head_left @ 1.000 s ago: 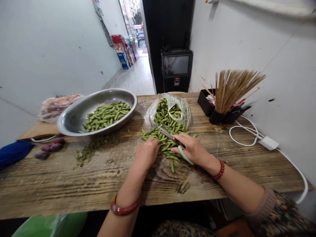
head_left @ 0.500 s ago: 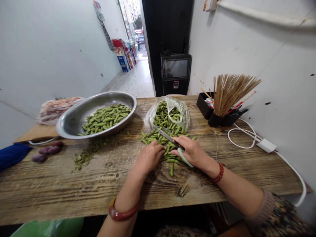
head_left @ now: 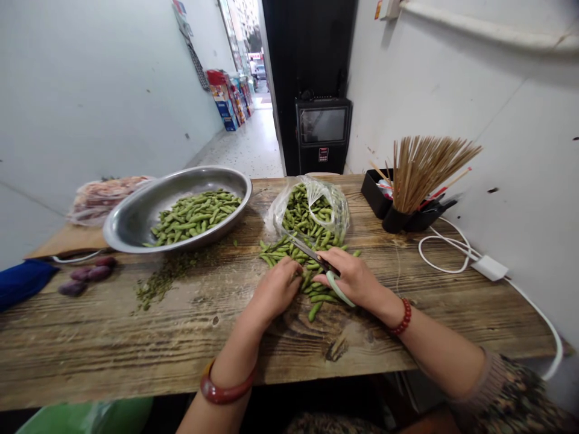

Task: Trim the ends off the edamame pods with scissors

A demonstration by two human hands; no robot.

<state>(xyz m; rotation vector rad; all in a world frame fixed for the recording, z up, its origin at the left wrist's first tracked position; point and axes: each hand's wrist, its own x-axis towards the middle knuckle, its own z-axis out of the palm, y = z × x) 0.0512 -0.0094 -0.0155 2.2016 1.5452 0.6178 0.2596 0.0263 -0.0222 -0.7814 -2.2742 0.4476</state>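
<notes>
My right hand is closed round the green handles of a pair of scissors, whose blades point up and left over the loose edamame pods. Close by on the left, my left hand has its fingers curled down at the edge of those pods; whatever the fingertips hold is hidden. Behind both hands, a clear plastic bag lies open with more pods spilling from its mouth. A metal basin at the left holds a heap of edamame pods.
Pod trimmings lie in front of the basin. Farther left are several purple-red bulbs, a blue cloth and a filled plastic bag. On the right stand a black holder of skewers and a white cable with an adapter.
The single pod lying nearest the table's front edge has turned from upright to slanted. My left hand has shifted very slightly; the scissors stay in much the same place.
</notes>
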